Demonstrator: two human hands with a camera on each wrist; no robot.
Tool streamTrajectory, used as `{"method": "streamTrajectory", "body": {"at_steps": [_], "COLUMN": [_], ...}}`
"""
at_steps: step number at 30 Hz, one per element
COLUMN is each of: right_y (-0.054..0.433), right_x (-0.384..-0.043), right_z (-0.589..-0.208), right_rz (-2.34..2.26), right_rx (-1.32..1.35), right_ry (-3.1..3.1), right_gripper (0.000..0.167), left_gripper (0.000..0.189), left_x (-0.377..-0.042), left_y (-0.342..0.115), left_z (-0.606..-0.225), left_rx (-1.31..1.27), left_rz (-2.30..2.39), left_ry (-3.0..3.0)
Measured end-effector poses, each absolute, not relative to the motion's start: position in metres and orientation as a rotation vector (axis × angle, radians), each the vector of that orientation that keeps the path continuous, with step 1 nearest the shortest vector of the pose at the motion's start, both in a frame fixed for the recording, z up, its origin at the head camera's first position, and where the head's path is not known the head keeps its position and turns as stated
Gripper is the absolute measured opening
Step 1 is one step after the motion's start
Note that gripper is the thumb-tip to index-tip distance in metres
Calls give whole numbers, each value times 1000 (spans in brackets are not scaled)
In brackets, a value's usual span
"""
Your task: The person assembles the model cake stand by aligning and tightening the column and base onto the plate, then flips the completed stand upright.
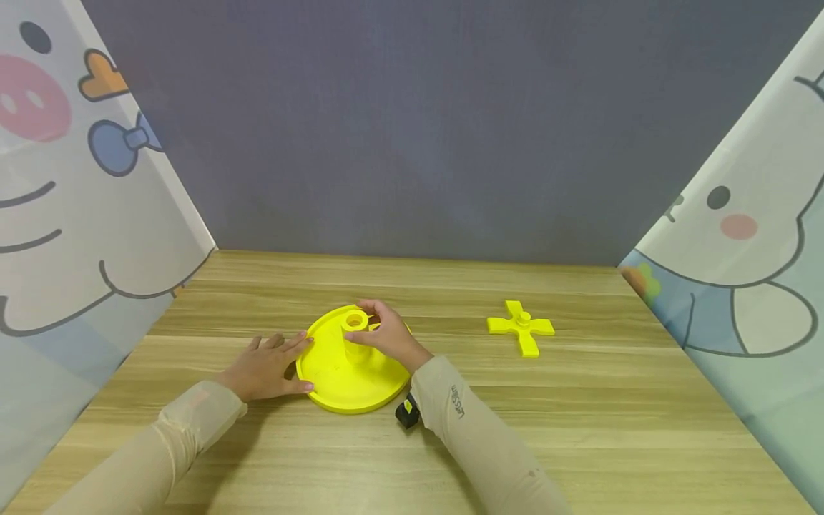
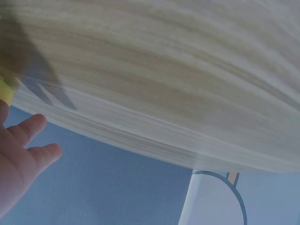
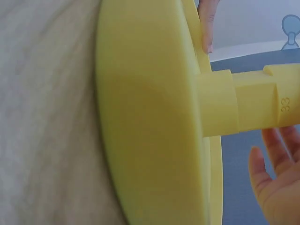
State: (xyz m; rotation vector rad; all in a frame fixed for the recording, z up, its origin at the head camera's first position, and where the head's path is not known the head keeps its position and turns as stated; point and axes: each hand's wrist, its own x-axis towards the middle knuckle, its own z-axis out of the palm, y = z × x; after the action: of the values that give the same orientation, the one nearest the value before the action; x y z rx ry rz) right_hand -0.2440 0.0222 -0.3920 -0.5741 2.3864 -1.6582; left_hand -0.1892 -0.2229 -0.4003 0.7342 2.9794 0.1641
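A round yellow dish (image 1: pixel 335 390) with a low raised rim lies on the table. From its middle stands an upright hollow yellow post (image 1: pixel 355 322), shown in the right wrist view with flat cut sides and the number 33. My right hand (image 1: pixel 388 335) grips the top of this post, thumb in front and fingers round the back. On the dish's left edge rests my left hand (image 1: pixel 265 368), fingers and thumb spread and touching the rim. The left wrist view catches only some of those fingers and a sliver of yellow.
A yellow cross-shaped piece (image 1: pixel 521 327) with a short round peg lies flat to the right. Beneath my right wrist shows a small black block (image 1: pixel 407 413). The wooden table (image 1: pixel 579 422) meets a grey back panel (image 1: pixel 412 143), with printed cartoon panels at both sides.
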Motion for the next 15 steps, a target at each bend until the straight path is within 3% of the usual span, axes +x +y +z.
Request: {"method": "streamTrajectory", "body": {"at_steps": [15], "right_y": [24], "right_x": [-243], "right_z": [-389], "right_rz": [-1644], "right_rx": [-586], "right_ry": [2433], "right_gripper": [43], "left_gripper": [89], "left_x": [-191], "left_y": [-224], "left_z": [-403], "left_rx": [739], "left_rz": [149], "left_ry": [2989]}}
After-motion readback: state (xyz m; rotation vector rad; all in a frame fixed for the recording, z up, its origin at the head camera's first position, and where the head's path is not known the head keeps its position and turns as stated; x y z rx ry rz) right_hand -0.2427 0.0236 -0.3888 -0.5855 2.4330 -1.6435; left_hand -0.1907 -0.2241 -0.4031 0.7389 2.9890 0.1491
